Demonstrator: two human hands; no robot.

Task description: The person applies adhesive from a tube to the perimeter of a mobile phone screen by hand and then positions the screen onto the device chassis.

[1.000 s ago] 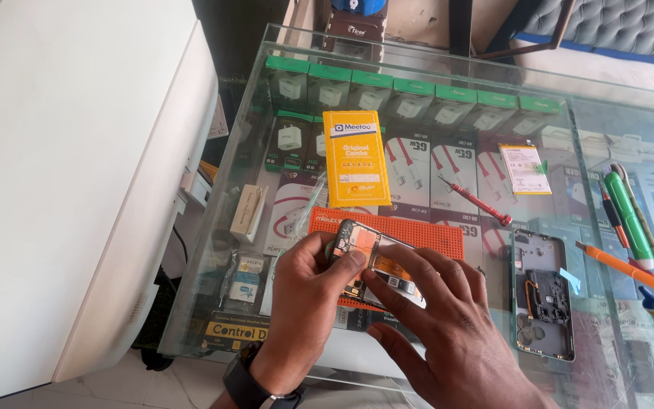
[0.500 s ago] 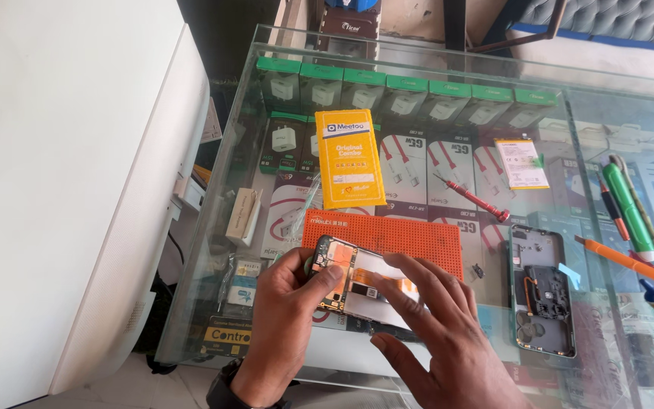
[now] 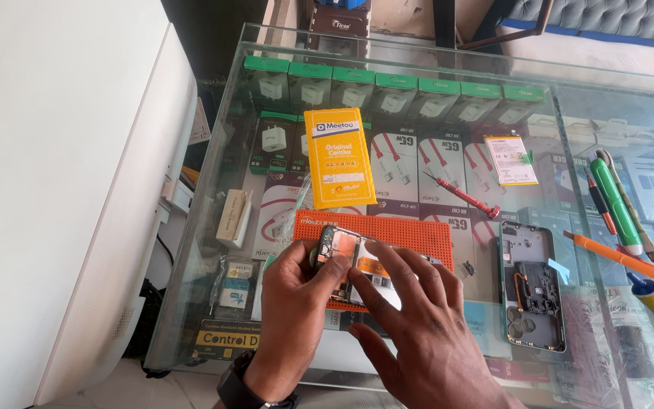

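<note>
Both hands meet over an opened phone (image 3: 351, 261) lying on an orange perforated mat (image 3: 410, 231) on the glass counter (image 3: 266, 98). The left hand (image 3: 297, 303) curls around the phone's left edge, thumb up on its top corner, gripping it. The right hand (image 3: 418, 318) lies flat, fingers spread and pressing down on the phone's insides. Right of that hand sits a separate phone back cover (image 3: 533, 284), close but apart. Beyond the fingers a yellow box (image 3: 338, 157) and a red screwdriver (image 3: 463, 195) crowd the mat's far edge; the counter's near edge runs under the wrists.
</note>
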